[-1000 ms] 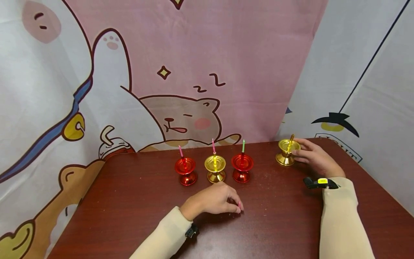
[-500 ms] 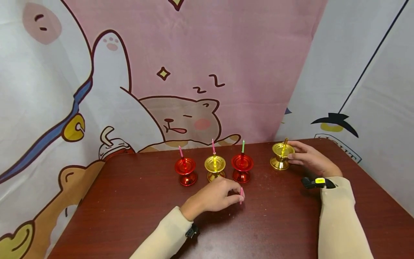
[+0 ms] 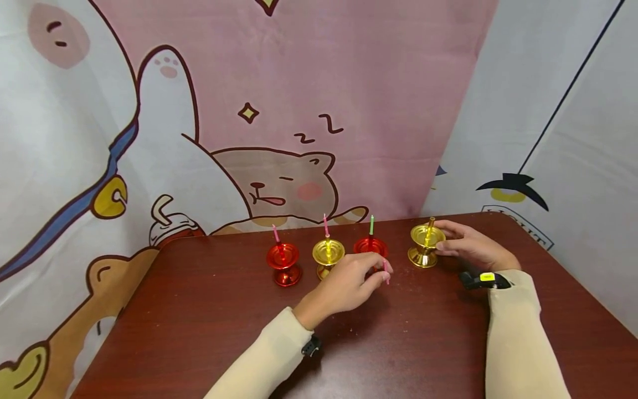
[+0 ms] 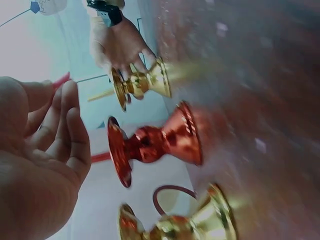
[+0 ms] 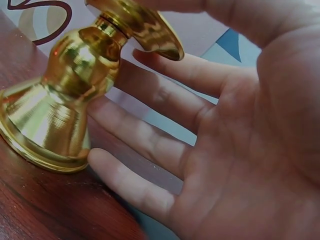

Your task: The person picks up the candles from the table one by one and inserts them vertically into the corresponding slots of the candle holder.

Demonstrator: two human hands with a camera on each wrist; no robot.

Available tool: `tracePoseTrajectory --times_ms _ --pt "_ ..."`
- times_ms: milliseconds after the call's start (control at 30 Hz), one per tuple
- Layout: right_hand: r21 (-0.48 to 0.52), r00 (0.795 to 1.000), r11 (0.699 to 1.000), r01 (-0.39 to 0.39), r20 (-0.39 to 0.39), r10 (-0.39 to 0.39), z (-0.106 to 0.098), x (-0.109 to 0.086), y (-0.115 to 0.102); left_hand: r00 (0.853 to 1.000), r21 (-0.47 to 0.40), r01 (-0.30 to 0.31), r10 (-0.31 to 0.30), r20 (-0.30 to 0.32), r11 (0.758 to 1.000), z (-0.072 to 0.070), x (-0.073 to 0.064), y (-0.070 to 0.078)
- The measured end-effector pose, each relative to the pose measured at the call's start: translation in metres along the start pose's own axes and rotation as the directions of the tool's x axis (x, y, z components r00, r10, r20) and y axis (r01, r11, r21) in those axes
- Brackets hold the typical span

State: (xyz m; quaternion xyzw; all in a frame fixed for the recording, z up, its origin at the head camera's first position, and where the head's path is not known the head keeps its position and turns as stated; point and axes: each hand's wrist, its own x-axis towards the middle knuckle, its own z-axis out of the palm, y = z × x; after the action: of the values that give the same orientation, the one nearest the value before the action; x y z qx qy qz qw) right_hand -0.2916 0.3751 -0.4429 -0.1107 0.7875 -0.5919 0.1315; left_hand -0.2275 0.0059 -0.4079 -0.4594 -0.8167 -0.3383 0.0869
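My left hand (image 3: 346, 282) pinches a small pink candle (image 3: 386, 274) between thumb and fingertips, in front of the right-hand red candle holder. In the left wrist view only a short end of this candle (image 4: 62, 80) shows past the fingers. Thumb and fingers of my right hand (image 3: 472, 247) grip the dish of a gold candle holder (image 3: 422, 256) at its right side. A gold-coloured stick (image 3: 430, 230) stands in that holder's cup. Close up in the right wrist view, the gold holder's foot (image 5: 47, 132) is by the tabletop, the fingers reaching behind its stem.
Left of the gripped holder stand a red holder (image 3: 377, 245) with a green candle (image 3: 371, 225), a gold holder (image 3: 329, 260) with a pink candle and another red holder (image 3: 286, 274) with a pink candle. The brown table (image 3: 209, 321) meets a cartoon-printed cloth (image 3: 399, 111) behind.
My right hand has slid the gold holder left and a little nearer, toward the row. My left hand has moved up and right with the pink candle, now overlapping the red holder.
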Motion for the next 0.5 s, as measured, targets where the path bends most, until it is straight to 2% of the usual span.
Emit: tracePoseTrajectory --times_ms 233,500 --pt "-0.019 0.999 1.000 0.017 0.029 -0.017 0.006 0.002 -0.002 0.995 -0.007 0.008 -0.009 -0.104 1.000 0.006 0.028 0.012" --pt "-0.019 0.993 0.998 0.059 0.101 -0.057 0.010 0.007 -0.002 0.992 0.108 0.016 -0.003 -0.123 0.994 0.019 0.061 0.017"
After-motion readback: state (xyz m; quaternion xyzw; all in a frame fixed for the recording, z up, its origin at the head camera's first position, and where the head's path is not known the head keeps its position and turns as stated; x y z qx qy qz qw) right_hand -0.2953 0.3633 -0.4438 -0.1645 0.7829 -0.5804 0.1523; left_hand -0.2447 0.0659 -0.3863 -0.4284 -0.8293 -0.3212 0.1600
